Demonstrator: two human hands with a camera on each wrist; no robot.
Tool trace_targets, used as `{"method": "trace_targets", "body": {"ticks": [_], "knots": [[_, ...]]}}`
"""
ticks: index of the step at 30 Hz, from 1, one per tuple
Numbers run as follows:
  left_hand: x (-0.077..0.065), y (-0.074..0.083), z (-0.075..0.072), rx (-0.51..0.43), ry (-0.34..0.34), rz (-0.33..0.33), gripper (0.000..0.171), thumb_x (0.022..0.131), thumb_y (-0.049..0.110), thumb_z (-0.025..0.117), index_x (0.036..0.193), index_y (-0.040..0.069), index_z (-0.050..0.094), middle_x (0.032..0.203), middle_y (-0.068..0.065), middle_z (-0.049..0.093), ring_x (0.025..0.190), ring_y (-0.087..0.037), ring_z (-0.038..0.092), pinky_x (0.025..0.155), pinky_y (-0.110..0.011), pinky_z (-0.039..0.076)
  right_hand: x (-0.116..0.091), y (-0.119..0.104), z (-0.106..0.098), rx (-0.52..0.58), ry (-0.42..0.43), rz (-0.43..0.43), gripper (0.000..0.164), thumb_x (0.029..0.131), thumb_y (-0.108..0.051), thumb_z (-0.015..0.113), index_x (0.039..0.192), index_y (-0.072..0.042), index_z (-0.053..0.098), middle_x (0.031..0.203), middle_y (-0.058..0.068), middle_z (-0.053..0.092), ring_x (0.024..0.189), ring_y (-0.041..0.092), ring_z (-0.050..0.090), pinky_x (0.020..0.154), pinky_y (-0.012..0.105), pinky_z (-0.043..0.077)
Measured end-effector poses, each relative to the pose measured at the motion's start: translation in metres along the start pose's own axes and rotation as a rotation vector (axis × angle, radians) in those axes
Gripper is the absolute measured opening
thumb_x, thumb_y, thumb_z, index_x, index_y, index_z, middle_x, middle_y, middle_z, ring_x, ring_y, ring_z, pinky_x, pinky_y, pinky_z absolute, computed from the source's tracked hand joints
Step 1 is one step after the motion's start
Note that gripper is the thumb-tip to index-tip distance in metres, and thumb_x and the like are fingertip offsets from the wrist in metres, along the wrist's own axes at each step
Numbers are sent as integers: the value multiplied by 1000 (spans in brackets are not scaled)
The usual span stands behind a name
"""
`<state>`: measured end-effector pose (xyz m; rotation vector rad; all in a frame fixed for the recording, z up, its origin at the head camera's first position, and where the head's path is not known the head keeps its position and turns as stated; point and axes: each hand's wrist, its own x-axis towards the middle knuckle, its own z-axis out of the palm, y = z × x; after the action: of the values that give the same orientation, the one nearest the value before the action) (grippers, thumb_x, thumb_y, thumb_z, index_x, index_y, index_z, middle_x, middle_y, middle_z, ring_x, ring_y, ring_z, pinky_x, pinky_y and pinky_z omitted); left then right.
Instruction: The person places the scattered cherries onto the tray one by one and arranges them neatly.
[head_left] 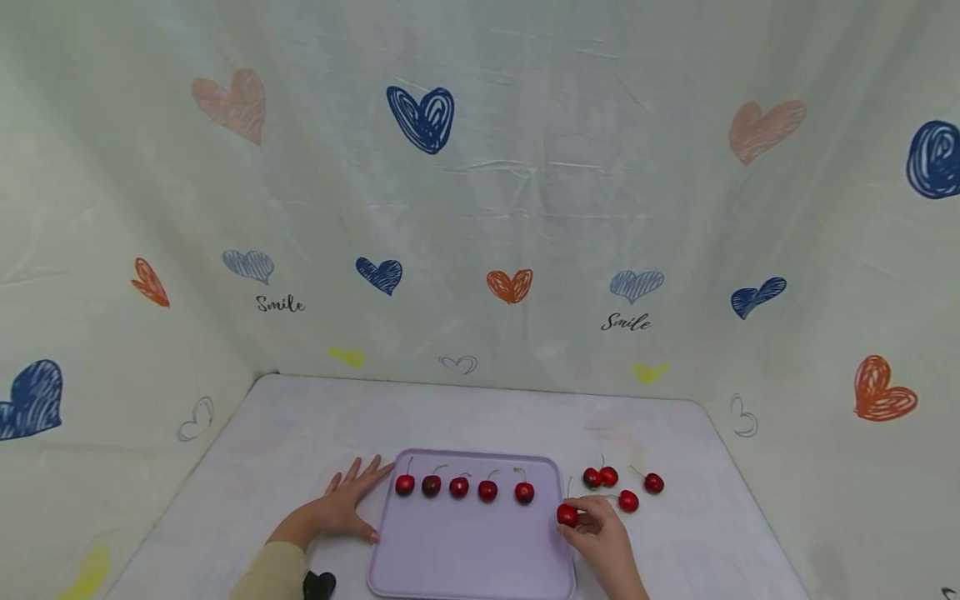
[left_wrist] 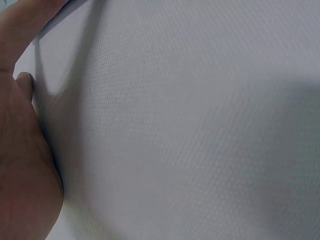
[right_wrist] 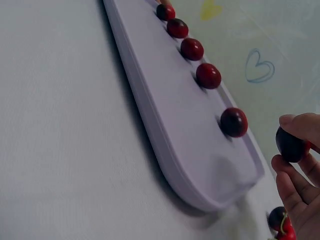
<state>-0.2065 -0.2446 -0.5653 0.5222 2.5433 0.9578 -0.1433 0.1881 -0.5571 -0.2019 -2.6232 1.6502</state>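
Note:
A purple tray [head_left: 472, 558] lies on the table, with several dark red cherries in a row along its far side; the rightmost of them is a cherry [head_left: 524, 492] with its stem upward. My right hand [head_left: 602, 542] pinches another cherry [right_wrist: 291, 145] between thumb and fingers, at the tray's right edge in the head view and above its corner in the right wrist view. My left hand [head_left: 341, 504] spreads its fingers beside the tray's left edge, thumb and a fingertip at the rim. In the left wrist view only part of that hand [left_wrist: 27, 165] shows.
Several loose cherries lie on the white table [head_left: 675, 550] right of the tray, among them a stemmed cherry [head_left: 654, 483]. A black heart shape [head_left: 320, 585] is near my left wrist. A pale curtain [head_left: 480, 208] printed with hearts stands behind the table.

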Motion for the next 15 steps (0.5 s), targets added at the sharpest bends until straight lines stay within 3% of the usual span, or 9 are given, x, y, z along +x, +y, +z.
{"method": "trace_targets", "body": {"ticks": [15], "knots": [[-1,3,-1,20,-1,-3,108,63,29,90,152,8,32,158,-26,12,141,-53,-7,107,-69,-7,-6,-16,56,154,-143,-187,33,75,-5,82,106,-3,71,105,9,62,84,11,59,72,23,55]]}}
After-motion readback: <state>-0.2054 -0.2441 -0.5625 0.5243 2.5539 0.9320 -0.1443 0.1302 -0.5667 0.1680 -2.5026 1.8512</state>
